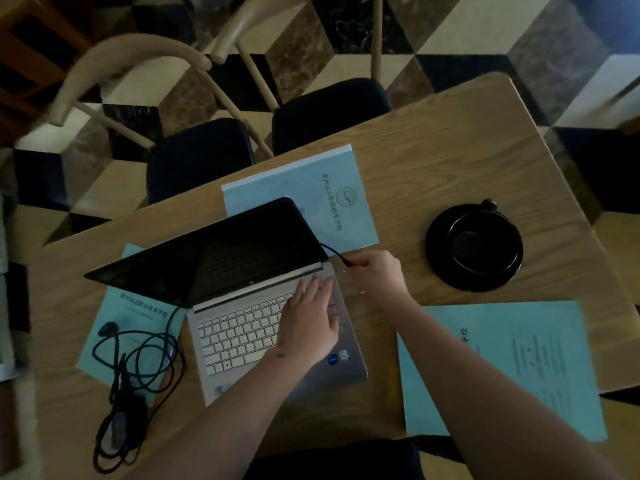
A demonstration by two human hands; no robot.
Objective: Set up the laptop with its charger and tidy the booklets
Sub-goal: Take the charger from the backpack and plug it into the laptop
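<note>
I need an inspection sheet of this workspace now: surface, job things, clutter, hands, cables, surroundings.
Surface: wooden table, bare in the far right part.
Job's things: open laptop, screen dark; far booklet partly under the lid; left booklet under laptop and cable; right booklet at the near edge.
Clutter: black cup on black saucer.
Hands: left hand flat on the keyboard; right hand pinches the charger plug beside the laptop's right edge.
Cables: charger cable coiled loosely, power brick near the table edge.
Surroundings: two chairs, checkered floor.
</note>
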